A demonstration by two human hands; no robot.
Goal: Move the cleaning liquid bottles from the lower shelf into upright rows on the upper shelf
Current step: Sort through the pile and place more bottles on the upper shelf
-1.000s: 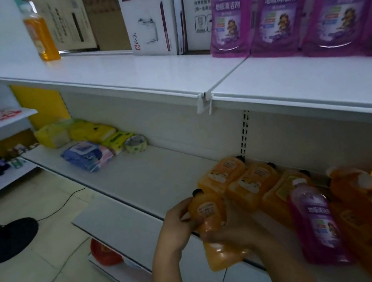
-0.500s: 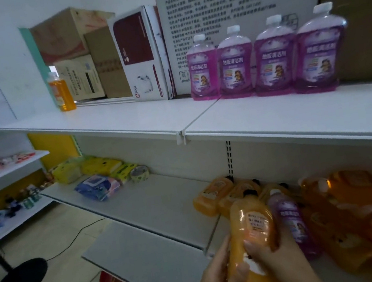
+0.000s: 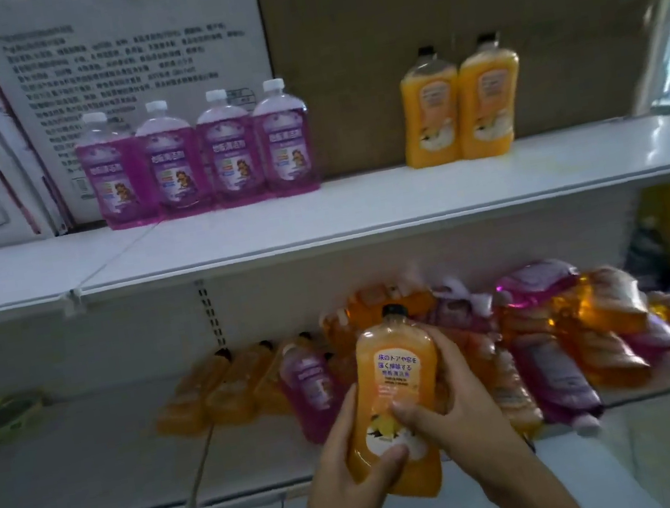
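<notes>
Held bottle: orange cleaning liquid bottle, black cap up, label outward, carried in front of the lower shelf and not yet up on the upper shelf.
Left hand: wrapped round the bottle's lower left side, thumb pressed across the front near the base.
Right hand: curled round the right side, thumb on the lower label, fingers behind and out of sight.
Likely destination: beside the two orange bottles standing upright at the back of the upper shelf; only a guess from colour grouping.
Risk of knock-over: standing pair touching each other, tall and narrow; a nudge from the incoming bottle or a knuckle probably enough to topple one into the other.
Risk of edge strike: upper shelf lip directly above the lift path; cap or shoulder catching it could jolt the grip.
Risk of slip: smooth, rounded plastic and a full, heavy-looking load; loosening one hand early could let it drop onto the pile of lying bottles below.
Risk to rows: purple bottles in a tight row of four well to the left; setting down askew or too far forward would break the line.
Blur: right side of the pile smeared, count impossible to tell.
</notes>
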